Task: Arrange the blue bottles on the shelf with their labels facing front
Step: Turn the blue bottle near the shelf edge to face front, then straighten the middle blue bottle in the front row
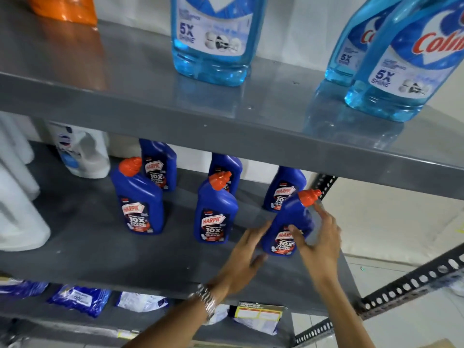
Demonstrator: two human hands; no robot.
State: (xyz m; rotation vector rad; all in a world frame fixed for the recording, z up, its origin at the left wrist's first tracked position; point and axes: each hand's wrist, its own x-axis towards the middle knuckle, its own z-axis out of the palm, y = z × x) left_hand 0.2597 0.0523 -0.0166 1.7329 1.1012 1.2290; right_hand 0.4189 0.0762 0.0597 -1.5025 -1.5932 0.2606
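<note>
A person's two bare hands meet around a dark blue Harpic bottle (291, 222) at the front right of a grey metal middle shelf (100, 247), the bottle tipped so its orange cap (309, 197) leans to the right and its label faces the camera. The right hand (317, 237) has its thumb laid across the label and its fingers spread up behind the bottle's neck, a loose hold with the fingers wide; the left hand (247, 257), a metal watch (204, 298) on its wrist, is open with fingers stretched toward the bottle's lower left side, and whether they touch it cannot be told (the hand is blurred). Five more blue bottles stand upright on the same shelf: a front left bottle (137, 199) and a front middle bottle (216, 209) with labels forward, and behind them a back left bottle (158, 164), a back middle bottle (226, 169) and a back right bottle (285, 189), their tops hidden by the shelf above. White jugs (82, 151) stand at the far left. On the upper shelf (125, 79) stand three clear light blue Colin bottles (213, 38), one near the middle and two together at the right, beside an orange packet (65, 7). Blue and white packets (80, 298) lie on the lowest shelf
</note>
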